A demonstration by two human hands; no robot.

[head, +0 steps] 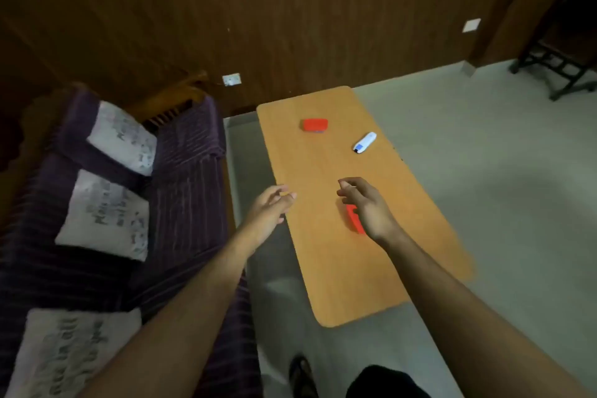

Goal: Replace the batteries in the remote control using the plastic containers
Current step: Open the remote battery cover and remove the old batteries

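Observation:
A white remote control with a blue end lies near the right edge of the wooden table. One red plastic container rests at the table's far end. A second red container sits mid-table, partly hidden under my right hand. That hand hovers over it with fingers loosely apart and nothing in them. My left hand hangs over the table's left edge, fingers apart, holding nothing.
A purple striped sofa with pale cushions stands close along the table's left side. A wood-panelled wall runs behind. Grey floor lies to the right, with a dark chair frame far right. A sandalled foot shows below.

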